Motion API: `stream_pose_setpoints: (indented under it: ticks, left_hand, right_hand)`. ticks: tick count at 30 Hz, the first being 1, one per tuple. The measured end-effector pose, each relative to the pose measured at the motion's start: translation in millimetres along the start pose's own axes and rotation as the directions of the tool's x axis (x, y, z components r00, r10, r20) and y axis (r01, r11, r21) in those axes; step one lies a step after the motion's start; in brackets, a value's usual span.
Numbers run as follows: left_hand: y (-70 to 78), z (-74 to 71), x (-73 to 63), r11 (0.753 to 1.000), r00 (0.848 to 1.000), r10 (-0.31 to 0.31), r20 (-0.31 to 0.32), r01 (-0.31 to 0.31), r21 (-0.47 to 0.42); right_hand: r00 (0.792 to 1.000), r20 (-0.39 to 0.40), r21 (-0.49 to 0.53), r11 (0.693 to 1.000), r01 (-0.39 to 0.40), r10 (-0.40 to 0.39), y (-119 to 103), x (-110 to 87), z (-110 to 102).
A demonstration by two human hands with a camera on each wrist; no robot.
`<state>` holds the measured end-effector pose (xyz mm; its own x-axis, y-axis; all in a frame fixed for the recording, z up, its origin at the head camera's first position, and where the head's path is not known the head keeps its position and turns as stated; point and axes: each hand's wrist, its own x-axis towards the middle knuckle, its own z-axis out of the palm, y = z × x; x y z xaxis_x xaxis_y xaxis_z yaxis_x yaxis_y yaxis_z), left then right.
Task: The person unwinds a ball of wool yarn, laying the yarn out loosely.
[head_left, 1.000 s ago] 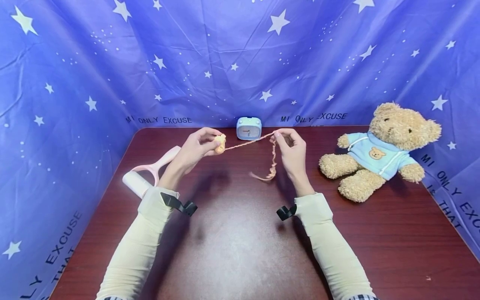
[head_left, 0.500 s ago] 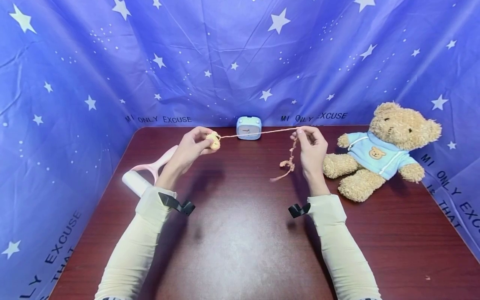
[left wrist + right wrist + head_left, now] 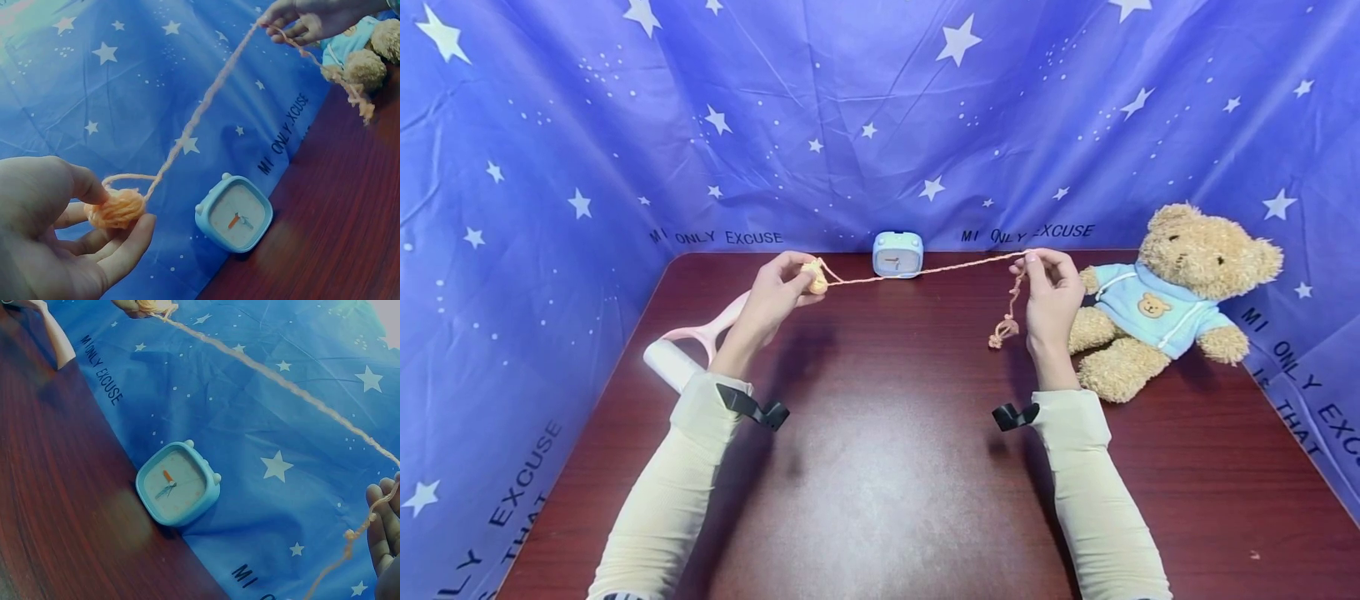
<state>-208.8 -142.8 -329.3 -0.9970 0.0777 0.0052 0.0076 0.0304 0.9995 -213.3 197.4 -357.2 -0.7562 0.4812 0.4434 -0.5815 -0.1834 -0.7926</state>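
A small ball of peach-orange yarn [image 3: 117, 209] is pinched between the thumb and fingers of my left hand [image 3: 777, 292], held up over the table. From it a strand of yarn [image 3: 955, 266] runs across to my right hand [image 3: 1054, 296], which pinches it between thumb and fingertips. This strand is nearly straight, with a small loose loop beside the ball in the left wrist view. Below the right fingers hangs a knotted, curly tail [image 3: 1003, 329]. At the edge of the right wrist view, part of the right hand's fingers [image 3: 381, 540] shows with the tail crossing them.
A light blue alarm clock [image 3: 898, 255] stands at the table's back edge, between the hands. To the right sits a teddy bear [image 3: 1172, 300] in a blue shirt, close to the right hand. A pink-handled white roller [image 3: 673, 365] lies left, partly behind the left forearm. Starry blue cloth [image 3: 850, 125] surrounds the brown table [image 3: 880, 500].
My right hand has moved right, toward the bear, drawing out a longer strand. The left hand has shifted slightly left with the ball, and a loop has come loose from it.
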Motion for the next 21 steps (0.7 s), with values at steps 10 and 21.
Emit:
stream_pose_setpoints:
  ticks: [10, 21]
  left_hand:
    - [-0.4, 1.7, 1.3, 1.000, 0.999, 0.018, -0.030, -0.018, 0.020]
    - [1.8, 5.8, 1.3, 0.998, 0.998, 0.066, -0.012, -0.066, 0.020]
  right_hand:
    - [0.984, 0.065, -0.171, 0.973, -0.155, 0.168, 12, -6.5, -10]
    - [0.856, 0.304, -0.587, 0.790, -0.177, 0.418, 8, -27.6, -5]
